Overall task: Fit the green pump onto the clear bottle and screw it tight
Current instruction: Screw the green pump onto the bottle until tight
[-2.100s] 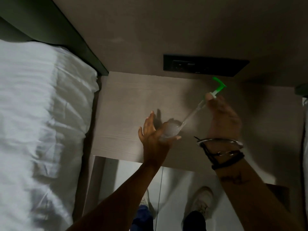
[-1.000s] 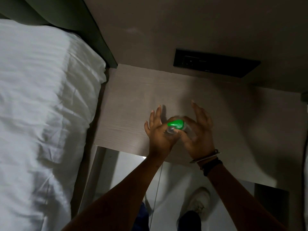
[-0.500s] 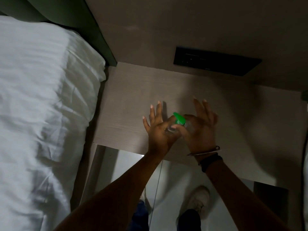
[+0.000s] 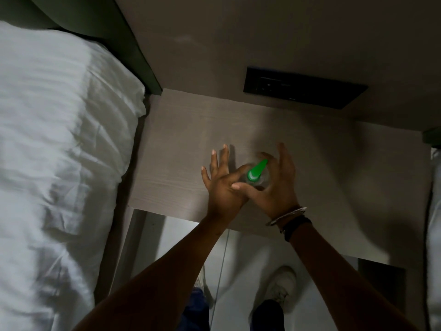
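Note:
The green pump (image 4: 255, 171) sits on top of the clear bottle (image 4: 264, 181), its nozzle pointing up and to the right. The bottle stands on the pale wooden bedside table (image 4: 181, 151) and is mostly hidden by my hands. My left hand (image 4: 220, 185) holds the bottle from the left with thumb and forefinger, its other fingers spread. My right hand (image 4: 274, 187) grips the pump's collar from the right and below, fingers curled around it.
A bed with white sheets (image 4: 59, 151) lies along the table's left edge. A black socket panel (image 4: 303, 90) is set in the wall behind the table. Below the table's front edge are the floor and my white shoes (image 4: 279, 286).
2.1 s ago my right hand held the pump high, with its tube entering the bottle. The pump now sits on the neck, and its nozzle has since turned from pointing left to up-right.

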A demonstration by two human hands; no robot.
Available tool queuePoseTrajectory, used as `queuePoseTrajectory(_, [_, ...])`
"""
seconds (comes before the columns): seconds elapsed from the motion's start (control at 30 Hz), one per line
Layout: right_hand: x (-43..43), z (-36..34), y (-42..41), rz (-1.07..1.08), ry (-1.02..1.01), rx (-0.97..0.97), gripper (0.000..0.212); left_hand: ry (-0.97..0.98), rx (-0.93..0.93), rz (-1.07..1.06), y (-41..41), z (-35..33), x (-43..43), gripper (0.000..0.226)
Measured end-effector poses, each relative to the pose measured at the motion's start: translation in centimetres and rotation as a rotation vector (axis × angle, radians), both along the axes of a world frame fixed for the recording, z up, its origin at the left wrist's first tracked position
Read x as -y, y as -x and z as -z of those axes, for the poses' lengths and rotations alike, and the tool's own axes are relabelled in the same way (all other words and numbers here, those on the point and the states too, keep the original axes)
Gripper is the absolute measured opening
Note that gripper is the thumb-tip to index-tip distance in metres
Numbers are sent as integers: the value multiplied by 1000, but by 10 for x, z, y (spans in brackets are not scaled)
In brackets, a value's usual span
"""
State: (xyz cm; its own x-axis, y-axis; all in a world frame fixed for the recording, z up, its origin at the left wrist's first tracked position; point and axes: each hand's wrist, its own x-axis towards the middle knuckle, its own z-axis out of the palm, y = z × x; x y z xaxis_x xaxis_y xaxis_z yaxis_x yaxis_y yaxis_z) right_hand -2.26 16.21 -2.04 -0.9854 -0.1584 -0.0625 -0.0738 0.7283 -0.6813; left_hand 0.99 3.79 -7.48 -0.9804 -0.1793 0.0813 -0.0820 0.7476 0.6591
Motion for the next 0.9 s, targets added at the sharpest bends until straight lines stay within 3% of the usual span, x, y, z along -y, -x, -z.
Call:
queuePoseTrajectory(0.1, [-6,3,-1,-39,103,-44,38,-116,13,10,0,-5,1,33])
queuePoseTrajectory(0.13, [-6,2,0,-15,89,-60,36,-142,19,11,0,-7,0,35])
queuePoseTrajectory(0.2, [-1,1,1,56,51,-78,51,-123,23,8,1,-9,0,42])
queuePoseTrajectory(0.3, [6,0,-1,69,94,13,74,-65,54,24,3,-9,1,28])
queuePoseTrajectory(0.4, [3,2,-3,10,198,-33,44,-151,89,47,4,-14,3,35])
queuePoseTrajectory(0.43, [2,2,-3,28,205,-65,43,-154,98,66,5,-17,4,35])
queuePoseTrajectory(0.6, [8,2,0,162,171,-56,72,-112,116,61,9,-19,3,22])
queuePoseTrajectory(0.67, [5,6,-2,95,178,1,70,-133,133,75,10,-21,3,35])
queuePoseTrajectory(0.8, [-7,7,-4,-23,49,-87,35,-198,180,132,13,-20,8,46])
queuePoseTrajectory(0.9, [-7,0,0,-9,-208,-176,42,-173,180,161,14,-19,9,44])
